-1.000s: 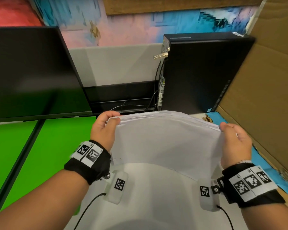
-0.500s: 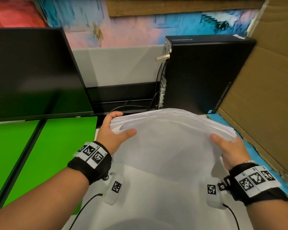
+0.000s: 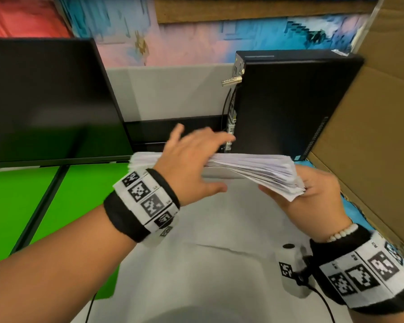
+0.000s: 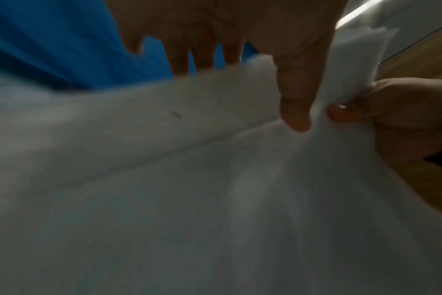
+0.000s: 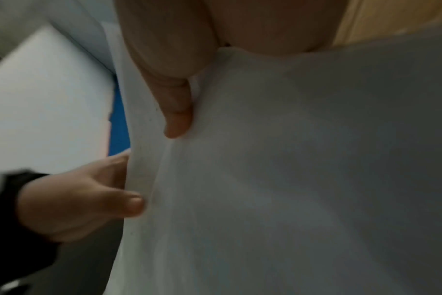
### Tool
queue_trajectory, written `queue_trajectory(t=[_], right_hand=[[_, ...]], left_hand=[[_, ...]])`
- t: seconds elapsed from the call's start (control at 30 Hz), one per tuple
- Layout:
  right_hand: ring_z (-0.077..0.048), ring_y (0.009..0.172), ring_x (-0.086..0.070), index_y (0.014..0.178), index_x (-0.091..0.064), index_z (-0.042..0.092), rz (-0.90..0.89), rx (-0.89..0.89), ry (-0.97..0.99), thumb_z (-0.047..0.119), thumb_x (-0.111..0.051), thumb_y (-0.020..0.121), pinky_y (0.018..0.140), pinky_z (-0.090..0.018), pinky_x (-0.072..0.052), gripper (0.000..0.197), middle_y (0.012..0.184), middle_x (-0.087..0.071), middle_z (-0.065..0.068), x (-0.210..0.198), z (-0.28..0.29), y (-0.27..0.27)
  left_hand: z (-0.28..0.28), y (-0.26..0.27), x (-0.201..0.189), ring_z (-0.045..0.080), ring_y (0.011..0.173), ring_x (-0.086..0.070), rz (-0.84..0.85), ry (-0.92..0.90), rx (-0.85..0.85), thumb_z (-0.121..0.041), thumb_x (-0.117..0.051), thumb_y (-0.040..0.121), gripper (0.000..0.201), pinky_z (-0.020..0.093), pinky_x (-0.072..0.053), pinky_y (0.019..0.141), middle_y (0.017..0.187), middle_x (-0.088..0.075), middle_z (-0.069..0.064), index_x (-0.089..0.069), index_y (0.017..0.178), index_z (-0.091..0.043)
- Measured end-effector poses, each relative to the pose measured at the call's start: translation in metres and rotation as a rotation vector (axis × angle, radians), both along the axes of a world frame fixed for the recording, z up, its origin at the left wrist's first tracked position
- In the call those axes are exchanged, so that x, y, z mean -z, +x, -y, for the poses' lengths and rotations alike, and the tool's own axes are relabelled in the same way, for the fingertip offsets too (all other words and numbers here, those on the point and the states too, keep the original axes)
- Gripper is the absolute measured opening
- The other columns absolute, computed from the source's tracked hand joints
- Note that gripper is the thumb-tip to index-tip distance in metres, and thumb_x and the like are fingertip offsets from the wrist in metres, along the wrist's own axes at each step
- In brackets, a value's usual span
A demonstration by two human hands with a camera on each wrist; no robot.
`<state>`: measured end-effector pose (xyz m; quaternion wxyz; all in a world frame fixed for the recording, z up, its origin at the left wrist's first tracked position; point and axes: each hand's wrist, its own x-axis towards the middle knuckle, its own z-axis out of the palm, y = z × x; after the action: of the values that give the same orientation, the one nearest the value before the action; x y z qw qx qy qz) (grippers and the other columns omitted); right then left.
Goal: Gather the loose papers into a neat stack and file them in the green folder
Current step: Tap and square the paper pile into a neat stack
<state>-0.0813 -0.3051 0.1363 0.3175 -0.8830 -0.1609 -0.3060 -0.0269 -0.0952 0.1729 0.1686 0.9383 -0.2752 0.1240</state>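
A thick stack of white papers is held above the white desk, its edges fanned towards me. My right hand grips the stack's right end, thumb on the near face and fingers behind it. My left hand hovers over the stack's top edge with straight, spread fingers. In the left wrist view its thumb touches the sheet and the fingers reach past the paper's edge. The green folder lies open and flat on the desk at the left.
A black monitor stands behind the folder. A black computer tower with cables rises just behind the stack. A cardboard wall closes off the right side, with a blue mat at its foot. White desk surface lies below my hands.
My left hand has let go of the stack's left side and moved up over its top edge, fingers spread. The stack has turned edge-on towards me, held by the right hand.
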Motion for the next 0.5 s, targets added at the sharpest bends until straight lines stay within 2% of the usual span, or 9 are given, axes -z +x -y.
queue_trajectory(t=[0.03, 0.07, 0.13, 0.17, 0.23, 0.3, 0.37, 0.43, 0.5], right_hand=[[-0.022, 0.051, -0.059, 0.070, -0.071, 0.006, 0.027, 0.028, -0.045, 0.021, -0.071, 0.075, 0.049, -0.033, -0.051, 0.015, 0.061, -0.067, -0.008, -0.004, -0.002, 0.002], [-0.025, 0.048, -0.057, 0.065, -0.069, 0.003, 0.036, 0.054, -0.045, 0.020, -0.071, 0.074, 0.045, -0.035, -0.049, 0.019, 0.055, -0.063, -0.011, -0.008, -0.003, 0.004], [-0.024, 0.047, -0.053, 0.060, -0.065, 0.002, 0.010, 0.060, 0.021, 0.019, -0.074, 0.074, 0.043, -0.036, -0.045, 0.024, 0.052, -0.059, -0.010, -0.015, -0.003, 0.005], [-0.023, 0.048, -0.053, 0.059, -0.065, 0.003, -0.006, 0.051, 0.049, 0.019, -0.077, 0.073, 0.043, -0.036, -0.045, 0.024, 0.052, -0.059, -0.009, -0.017, -0.003, 0.004], [-0.018, 0.054, -0.056, 0.065, -0.065, 0.010, -0.059, 0.058, 0.103, 0.025, -0.078, 0.072, 0.049, -0.035, -0.048, 0.021, 0.058, -0.061, -0.003, -0.023, -0.001, 0.000], [-0.011, 0.066, -0.057, 0.079, -0.063, 0.023, -0.164, 0.179, 0.159, 0.037, -0.075, 0.068, 0.061, -0.032, -0.051, 0.022, 0.071, -0.063, 0.007, -0.031, 0.006, -0.001], [-0.020, 0.088, -0.059, 0.096, -0.060, 0.029, -0.247, 0.426, 0.135, 0.048, -0.074, 0.065, 0.082, -0.043, -0.050, 0.039, 0.092, -0.064, 0.005, -0.036, 0.018, 0.003], [-0.029, 0.116, -0.048, 0.117, -0.051, 0.027, -0.265, 0.655, 0.089, 0.050, -0.075, 0.064, 0.097, -0.054, -0.040, 0.063, 0.120, -0.055, -0.002, -0.036, 0.029, 0.010], [-0.026, 0.128, -0.039, 0.134, -0.037, 0.024, -0.274, 0.686, 0.264, 0.045, -0.080, 0.060, 0.106, -0.052, -0.034, 0.088, 0.138, -0.042, -0.002, -0.031, 0.034, 0.018]], left_hand=[[0.003, 0.001, -0.005, 0.013, 0.110, -0.058, -0.077, -0.050, 0.046, -0.047, -0.072, 0.066, 0.056, 0.044, -0.032, 0.111, 0.115, -0.064, -0.010, -0.051, 0.117, -0.037], [0.005, 0.002, -0.009, 0.012, 0.092, -0.064, -0.137, -0.109, 0.080, -0.043, -0.072, 0.069, 0.037, 0.040, -0.047, 0.095, 0.096, -0.070, -0.010, -0.060, 0.103, -0.037], [0.004, 0.006, -0.010, 0.010, 0.069, -0.061, -0.177, -0.147, 0.112, -0.039, -0.073, 0.071, 0.010, 0.032, -0.051, 0.071, 0.067, -0.064, -0.011, -0.063, 0.073, -0.036], [0.004, 0.006, -0.009, 0.008, 0.063, -0.059, -0.166, -0.152, 0.125, -0.038, -0.073, 0.071, 0.017, 0.029, -0.049, 0.065, 0.059, -0.059, -0.012, -0.058, 0.063, -0.038], [0.002, 0.007, -0.004, 0.008, 0.060, -0.057, -0.173, -0.214, 0.128, -0.036, -0.074, 0.071, 0.022, 0.028, -0.048, 0.062, 0.056, -0.055, -0.014, -0.056, 0.058, -0.037], [-0.001, 0.009, 0.000, 0.005, 0.058, -0.058, -0.205, -0.413, 0.070, -0.028, -0.078, 0.067, 0.018, 0.027, -0.051, 0.063, 0.059, -0.059, -0.014, -0.062, 0.061, -0.032], [-0.004, 0.013, 0.001, -0.005, 0.056, -0.059, -0.260, -0.731, -0.018, -0.016, -0.082, 0.063, 0.023, 0.017, -0.052, 0.061, 0.066, -0.062, -0.015, -0.065, 0.067, -0.031], [-0.009, 0.019, 0.006, -0.012, 0.058, -0.061, -0.313, -0.981, -0.077, -0.006, -0.081, 0.062, 0.029, 0.007, -0.049, 0.059, 0.074, -0.064, -0.015, -0.065, 0.074, -0.027], [-0.013, 0.024, 0.012, -0.007, 0.067, -0.065, -0.341, -1.097, -0.124, -0.006, -0.083, 0.059, 0.031, 0.012, -0.051, 0.065, 0.079, -0.068, -0.013, -0.067, 0.079, -0.024]])
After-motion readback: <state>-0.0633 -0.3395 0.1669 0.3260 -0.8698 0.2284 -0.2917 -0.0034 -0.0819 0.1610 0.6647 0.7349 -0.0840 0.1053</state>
